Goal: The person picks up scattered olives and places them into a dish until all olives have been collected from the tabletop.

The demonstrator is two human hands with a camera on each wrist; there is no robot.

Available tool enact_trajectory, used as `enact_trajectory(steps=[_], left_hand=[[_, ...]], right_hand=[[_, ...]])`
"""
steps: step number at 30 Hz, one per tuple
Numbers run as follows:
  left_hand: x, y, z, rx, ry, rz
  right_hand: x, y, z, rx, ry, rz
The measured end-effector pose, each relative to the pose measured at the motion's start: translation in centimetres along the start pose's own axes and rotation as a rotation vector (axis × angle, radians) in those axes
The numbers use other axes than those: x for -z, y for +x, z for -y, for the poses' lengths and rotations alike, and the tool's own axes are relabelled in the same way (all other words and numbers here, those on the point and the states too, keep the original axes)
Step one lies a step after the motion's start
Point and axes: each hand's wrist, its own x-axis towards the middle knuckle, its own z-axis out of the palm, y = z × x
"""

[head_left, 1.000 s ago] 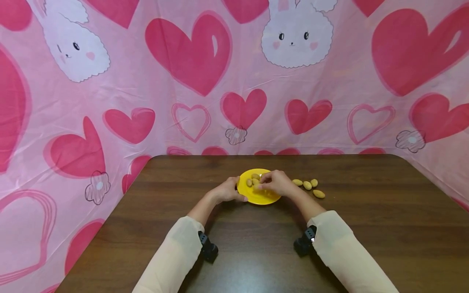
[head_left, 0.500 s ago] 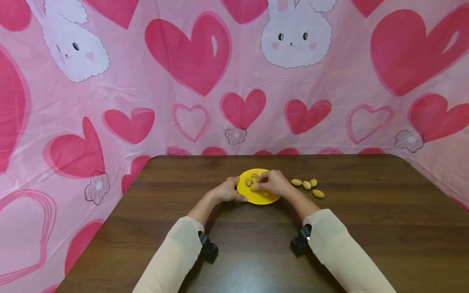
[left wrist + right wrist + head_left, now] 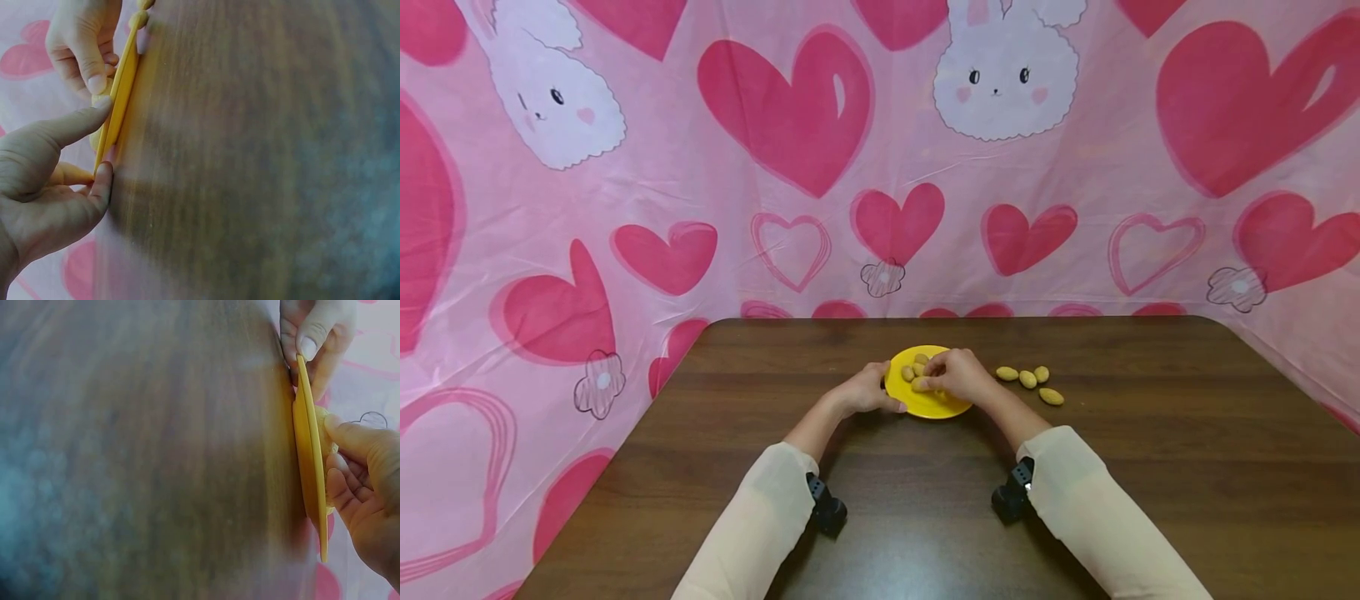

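Note:
A yellow plate [image 3: 934, 406] lies on the brown table, with several yellowish-brown, nut-like oval pieces [image 3: 907, 373] gathered on its left half. My left hand [image 3: 861, 390] grips the plate's left rim, thumb on top and a finger below in the left wrist view. Over the plate, my right hand [image 3: 958, 375] pinches one oval piece [image 3: 918, 384] between thumb and fingers, low against the plate's surface. The right wrist view has that piece [image 3: 321, 425] at the thumb tip, right by the yellow plate [image 3: 306, 440]. My right fingers hide part of the plate.
To the right of the plate, several more oval pieces [image 3: 1027, 379] lie loose on the wooden table [image 3: 1150, 467]. Behind the table's far edge hangs a pink cloth [image 3: 910, 158] printed with hearts and rabbits. Each sleeve cuff bears a black wrist camera [image 3: 827, 506].
My right hand and forearm have shifted slightly left over the plate with the pinched piece, closer to the other pieces. The left hand and the loose pieces have stayed in place.

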Motion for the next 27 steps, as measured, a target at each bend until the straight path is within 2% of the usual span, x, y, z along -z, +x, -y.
enact_trajectory(steps=[19,27], left_hand=[[-0.03,-0.11,-0.04,-0.014,0.001,-0.001],[0.0,0.01,0.05,-0.025,-0.004,0.003]], right_hand=[[-0.04,-0.1,0.02,-0.037,0.02,0.014],[0.11,-0.19,-0.04,-0.046,0.06,0.02]])
